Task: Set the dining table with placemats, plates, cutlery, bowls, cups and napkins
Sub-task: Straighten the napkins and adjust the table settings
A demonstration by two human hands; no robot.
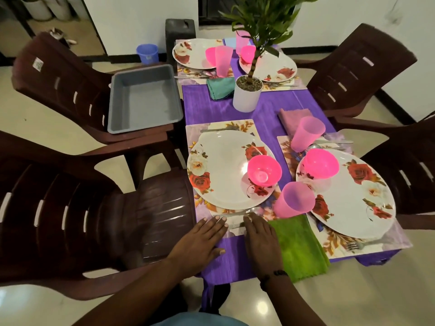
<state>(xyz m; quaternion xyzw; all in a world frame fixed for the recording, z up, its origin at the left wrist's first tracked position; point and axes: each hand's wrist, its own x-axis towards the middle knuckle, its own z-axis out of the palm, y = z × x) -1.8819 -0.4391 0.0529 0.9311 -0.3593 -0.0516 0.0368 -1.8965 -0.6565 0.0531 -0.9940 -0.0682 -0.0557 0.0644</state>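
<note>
Over on the left stand two dark brown plastic chairs (70, 208), the farther one holding an empty grey tub (144, 100); two more chairs (353, 67) line the right side, so four in all. The table wears a purple cloth (211, 107) and carries four floral placemats, each with a white rose-patterned plate: the near-left plate (223, 170) sits on its placemat (195, 137). I count four bright pink bowls, one per plate, the nearest (264, 170) lying on the near-left plate, and four paler pink cups, one (294, 200) standing between the two near plates.

Both hands lie flat at the near edge of that placemat, fingers spread and holding nothing: the left hand (200, 243) and the right hand (261, 243) press down on a piece of cutlery (235, 218) that is too glared and covered to identify. Just right of the right hand lies a green napkin (299, 248); a teal one, a mauve one and a pale blue one, half hidden behind the far cups, make four.

A potted plant (247, 95) stands mid-table, its leaves cut off at the top. The floor is glossy cream tile, the walls white.
</note>
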